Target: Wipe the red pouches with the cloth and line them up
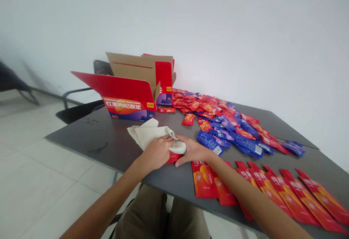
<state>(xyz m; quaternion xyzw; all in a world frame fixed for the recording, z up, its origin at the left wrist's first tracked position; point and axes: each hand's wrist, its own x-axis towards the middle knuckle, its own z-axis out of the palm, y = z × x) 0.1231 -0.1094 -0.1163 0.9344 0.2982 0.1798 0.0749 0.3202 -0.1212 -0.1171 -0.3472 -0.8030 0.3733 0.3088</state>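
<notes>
A cream cloth [149, 134] lies folded and bunched near the front edge of the table. My left hand [157, 154] is closed on it and presses it onto a red pouch [172, 158], which shows only in part beneath. From the other side, my right hand [193, 150] curves round the pouch, its thumb at the near edge and its fingertips by the cloth. Just right of the hands begins a row of flat red pouches [205, 179] with orange fruit prints, partly covered by my right forearm.
Two open red cartons [128, 100] stand at the back left, flaps raised. A heap of red pouches [207, 104] and blue pouches [247, 145] spreads over the back and right of the grey table [109, 140]. A black chair [76, 112] stands beyond the left edge.
</notes>
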